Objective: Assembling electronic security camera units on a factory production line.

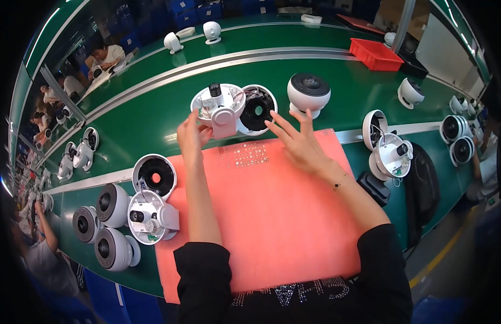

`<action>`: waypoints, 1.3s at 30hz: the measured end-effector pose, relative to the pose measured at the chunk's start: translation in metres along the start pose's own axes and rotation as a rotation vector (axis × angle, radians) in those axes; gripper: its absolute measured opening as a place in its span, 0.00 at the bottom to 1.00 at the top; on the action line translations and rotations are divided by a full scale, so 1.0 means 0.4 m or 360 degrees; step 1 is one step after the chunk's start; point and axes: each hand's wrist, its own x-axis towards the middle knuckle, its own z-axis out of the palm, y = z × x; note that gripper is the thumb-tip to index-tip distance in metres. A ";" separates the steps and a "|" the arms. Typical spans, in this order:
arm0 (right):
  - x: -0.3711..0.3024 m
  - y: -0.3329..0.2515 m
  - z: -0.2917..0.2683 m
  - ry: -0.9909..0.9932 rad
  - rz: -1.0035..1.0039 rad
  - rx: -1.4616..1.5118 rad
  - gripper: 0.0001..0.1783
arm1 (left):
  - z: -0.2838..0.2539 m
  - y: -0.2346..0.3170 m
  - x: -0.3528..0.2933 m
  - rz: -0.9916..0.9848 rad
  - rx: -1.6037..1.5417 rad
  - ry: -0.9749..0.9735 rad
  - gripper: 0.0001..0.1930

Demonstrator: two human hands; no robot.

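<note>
An opened white security camera [219,106] stands at the far edge of the pink mat [283,216]; a black lens and wires show inside its round shell. Its front cover [256,110], with a black inner side, leans beside it, joined by wires. My left hand [193,136] grips the shell at its lower left. My right hand [300,141] has its fingers spread, the tips at the cover's right edge and close to the base of a closed white camera [308,93] with a grey face. Rows of small screws [251,155] lie on the mat below the opened camera.
Left of the mat sit another opened camera [153,217] and several closed ones [112,205]. On the right are an opened camera [389,155], a black case [373,188] and a black bag [422,183]. A red tray [375,54] stands beyond the metal rail. Other people work at the left.
</note>
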 end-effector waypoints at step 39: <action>-0.204 -0.150 -0.347 -0.1113 0.0949 0.2507 0.29 | -0.177 0.081 -0.548 0.0548 0.1107 -0.1305 0.40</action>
